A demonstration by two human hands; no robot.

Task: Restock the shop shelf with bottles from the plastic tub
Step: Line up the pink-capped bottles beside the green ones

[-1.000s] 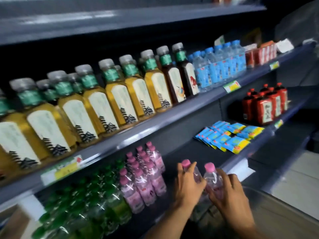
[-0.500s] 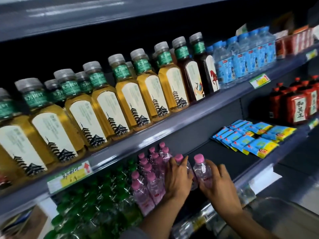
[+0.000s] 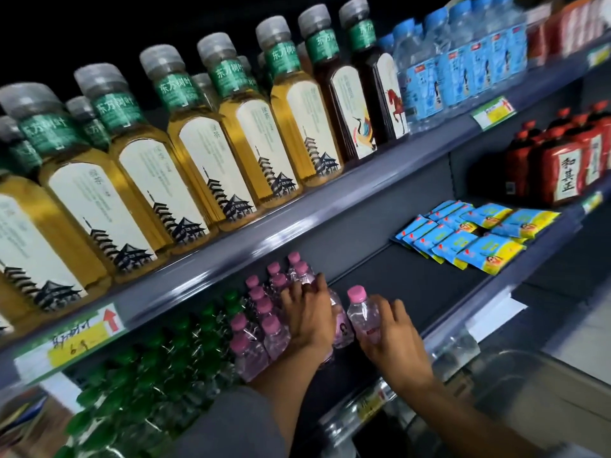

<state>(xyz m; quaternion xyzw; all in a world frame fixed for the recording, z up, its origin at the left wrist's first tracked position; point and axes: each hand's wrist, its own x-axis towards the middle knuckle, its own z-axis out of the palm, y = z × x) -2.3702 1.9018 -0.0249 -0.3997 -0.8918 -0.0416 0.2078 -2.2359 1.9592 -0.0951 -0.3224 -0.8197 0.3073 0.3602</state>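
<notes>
Two small clear bottles with pink caps stand on the lower shelf. My right hand wraps the right bottle from the right. My left hand covers the left bottle, whose cap is hidden, and presses it against a block of several pink-capped bottles. The plastic tub shows as a clear rim at the lower right, below the shelf edge.
Green-capped bottles fill the shelf left of the pink ones. Blue and yellow packets and red bottles lie further right. The upper shelf holds tea bottles and blue-labelled water bottles. A dark shelf stretch lies between my right hand and the packets.
Both hands have carried the two bottles left and deeper into the shelf, up against the pink-capped block. The view has moved closer and tilted.
</notes>
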